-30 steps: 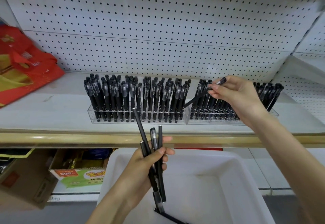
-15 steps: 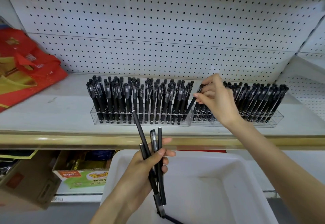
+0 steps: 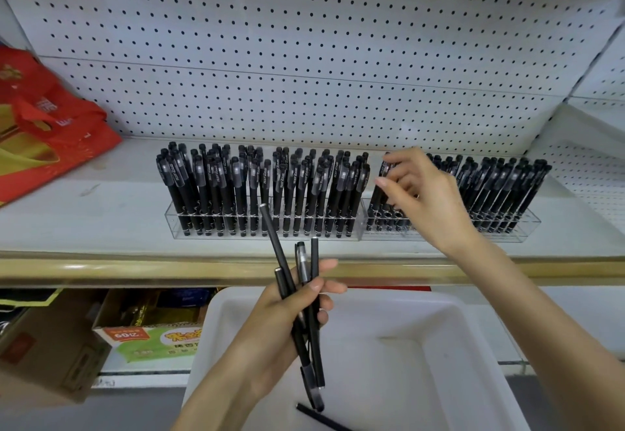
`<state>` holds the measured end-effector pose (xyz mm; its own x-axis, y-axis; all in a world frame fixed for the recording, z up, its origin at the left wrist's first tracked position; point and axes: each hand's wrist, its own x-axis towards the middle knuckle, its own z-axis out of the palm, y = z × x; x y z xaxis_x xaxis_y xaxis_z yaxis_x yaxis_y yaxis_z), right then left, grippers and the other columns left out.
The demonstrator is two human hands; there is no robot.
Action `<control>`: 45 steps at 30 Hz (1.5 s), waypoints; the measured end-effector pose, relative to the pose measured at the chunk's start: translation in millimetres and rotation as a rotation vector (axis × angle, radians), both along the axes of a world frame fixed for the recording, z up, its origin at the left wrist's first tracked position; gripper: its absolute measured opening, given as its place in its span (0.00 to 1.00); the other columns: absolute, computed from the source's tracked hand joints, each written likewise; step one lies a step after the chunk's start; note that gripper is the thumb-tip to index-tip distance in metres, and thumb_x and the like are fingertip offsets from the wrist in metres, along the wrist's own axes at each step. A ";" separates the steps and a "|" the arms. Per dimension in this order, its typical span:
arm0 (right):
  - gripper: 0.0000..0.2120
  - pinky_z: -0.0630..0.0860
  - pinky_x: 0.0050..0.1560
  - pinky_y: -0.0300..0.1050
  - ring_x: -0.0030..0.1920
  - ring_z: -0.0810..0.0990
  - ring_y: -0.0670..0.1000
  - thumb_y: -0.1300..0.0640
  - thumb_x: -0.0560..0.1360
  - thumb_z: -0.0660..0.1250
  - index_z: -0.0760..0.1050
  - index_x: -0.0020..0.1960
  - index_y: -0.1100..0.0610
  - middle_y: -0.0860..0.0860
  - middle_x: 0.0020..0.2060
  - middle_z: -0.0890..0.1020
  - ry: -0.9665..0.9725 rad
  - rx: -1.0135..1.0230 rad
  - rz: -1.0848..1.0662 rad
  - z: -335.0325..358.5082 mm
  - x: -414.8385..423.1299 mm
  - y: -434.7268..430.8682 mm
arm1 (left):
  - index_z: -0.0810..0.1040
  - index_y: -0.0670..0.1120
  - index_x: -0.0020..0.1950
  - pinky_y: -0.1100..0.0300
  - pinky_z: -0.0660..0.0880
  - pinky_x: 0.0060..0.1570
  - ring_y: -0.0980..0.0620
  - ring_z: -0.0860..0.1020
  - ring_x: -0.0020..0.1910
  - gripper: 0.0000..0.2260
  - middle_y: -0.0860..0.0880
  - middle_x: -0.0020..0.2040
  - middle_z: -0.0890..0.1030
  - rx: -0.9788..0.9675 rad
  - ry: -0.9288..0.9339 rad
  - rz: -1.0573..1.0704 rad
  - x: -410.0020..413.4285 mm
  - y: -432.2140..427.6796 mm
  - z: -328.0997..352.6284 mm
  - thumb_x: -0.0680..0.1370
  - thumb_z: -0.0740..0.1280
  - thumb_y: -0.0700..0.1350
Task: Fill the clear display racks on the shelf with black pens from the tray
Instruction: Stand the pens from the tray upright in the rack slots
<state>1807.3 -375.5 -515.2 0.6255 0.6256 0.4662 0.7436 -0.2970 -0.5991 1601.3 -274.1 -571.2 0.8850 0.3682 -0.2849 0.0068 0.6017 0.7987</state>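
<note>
**Seating a pen at the left end of the right rack**

Head view: my right hand [image 3: 419, 200] is up at the shelf [image 3: 101, 221], thumb and fingers curled in a pinch on the cap end of one black pen [image 3: 376, 199]. That pen leans to the right, with its lower end down in the left end of the right rack [image 3: 529, 224]. A few open holes show just beside it. Blur keeps me from telling whether the tip is fully home.

My left hand [image 3: 284, 315] is nearer me, above the white tray [image 3: 473, 346], closed round a spare bundle of pens [image 3: 275, 244] that fan upward. One loose pen [image 3: 321, 418] lies in the tray at the near edge. The left rack [image 3: 176, 224] looks packed full.

To do this step well, I would:
- keep the pinch high on the cap;
- bring the barrel in line with its neighbours;
- press straight down until it stops, then let go.

Pushing sideways could tip the neighbouring pens or slide the light clear rack along the shelf. I would keep the bundle low and steady, clear of the left rack's front row, ready to hand over the next one.
</note>
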 end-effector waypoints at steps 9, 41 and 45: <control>0.15 0.76 0.34 0.40 0.32 0.80 0.46 0.46 0.70 0.66 0.79 0.40 0.59 0.51 0.32 0.83 0.824 -0.155 0.255 -59.5 -84.1 -46.4 | 0.76 0.39 0.56 0.65 0.79 0.48 0.53 0.83 0.51 0.10 0.44 0.51 0.85 -0.119 -0.158 0.166 29.7 -22.7 7.8 0.80 0.58 0.38; 0.17 0.78 0.38 0.37 0.34 0.80 0.48 0.51 0.55 0.82 0.80 0.37 0.57 0.54 0.33 0.81 1.066 0.530 0.063 -48.0 -49.9 -75.4 | 0.75 0.35 0.50 0.58 0.81 0.48 0.42 0.84 0.48 0.04 0.37 0.47 0.81 0.118 -0.051 0.238 34.5 -21.3 -4.2 0.79 0.62 0.34; 0.11 0.77 0.35 0.33 0.32 0.79 0.44 0.53 0.59 0.78 0.81 0.36 0.56 0.51 0.33 0.79 1.294 0.733 -0.044 -48.3 -52.3 -65.3 | 0.76 0.33 0.50 0.56 0.80 0.51 0.42 0.83 0.50 0.05 0.38 0.49 0.83 0.162 -0.101 0.200 32.8 -23.8 -5.5 0.77 0.62 0.32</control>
